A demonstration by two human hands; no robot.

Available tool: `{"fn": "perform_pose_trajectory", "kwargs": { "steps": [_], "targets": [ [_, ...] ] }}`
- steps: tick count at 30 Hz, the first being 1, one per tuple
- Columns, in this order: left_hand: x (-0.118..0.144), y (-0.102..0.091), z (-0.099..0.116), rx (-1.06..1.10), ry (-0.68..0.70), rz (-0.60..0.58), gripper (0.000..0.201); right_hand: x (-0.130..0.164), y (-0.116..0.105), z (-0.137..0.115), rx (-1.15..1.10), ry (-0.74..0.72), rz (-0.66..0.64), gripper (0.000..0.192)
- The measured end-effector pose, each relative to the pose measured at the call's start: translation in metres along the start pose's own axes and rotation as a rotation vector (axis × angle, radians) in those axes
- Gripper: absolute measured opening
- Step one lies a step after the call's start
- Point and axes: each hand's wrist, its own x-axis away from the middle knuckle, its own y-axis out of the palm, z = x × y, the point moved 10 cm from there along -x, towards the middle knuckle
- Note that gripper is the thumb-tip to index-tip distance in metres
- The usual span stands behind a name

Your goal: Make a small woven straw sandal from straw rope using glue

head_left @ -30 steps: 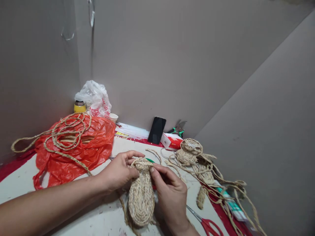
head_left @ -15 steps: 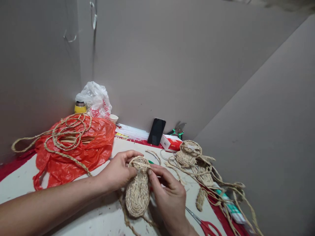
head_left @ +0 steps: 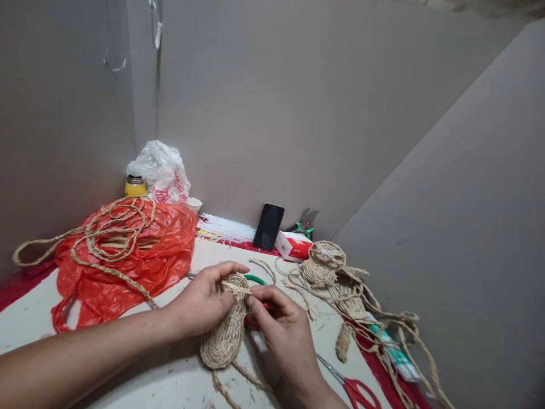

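A braided cord (head_left: 106, 267) lies looped over a red plastic bag (head_left: 174, 236); the person's left hand (head_left: 213, 298) grasps a woven straw sole (head_left: 223, 341) over the white tabletop (head_left: 170, 380), the right hand (head_left: 281, 324) pinches its upper right edge, and red-handled scissors (head_left: 355, 391) lie near the right wrist.

The left hand (head_left: 203, 301) holds the far end of a woven straw piece (head_left: 223, 339), thumb on top, while the right hand (head_left: 284, 326) pinches its edge in a thumb-and-finger grip. Its rounded end points toward the wearer over the pale bench (head_left: 157, 378). Red-handled scissors (head_left: 358, 392) lie near the right wrist. At left, looped braided cord (head_left: 121, 274) rests on a red plastic bag (head_left: 176, 244). Farther back, a dark phone (head_left: 268, 228) leans beside a red-and-white box (head_left: 297, 247); more woven pieces (head_left: 320, 271) lie to the right.
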Motion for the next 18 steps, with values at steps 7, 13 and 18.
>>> {"fn": "perform_pose_trajectory", "kwargs": {
  "steps": [7, 13, 18],
  "targets": [
    [0.004, 0.005, 0.025, -0.243, 0.201, -0.044, 0.043, 0.006, -0.001, -0.032, 0.289, -0.381, 0.047, 0.009],
    [0.001, -0.004, 0.025, -0.356, 0.216, 0.054, 0.004, 0.018, 0.007, -0.048, 0.438, -0.594, 0.022, 0.014],
    [0.0, -0.003, 0.02, -0.321, 0.213, 0.066, 0.006, 0.023, 0.014, -0.049, 0.498, -0.652, -0.011, 0.016]
  ]
}}
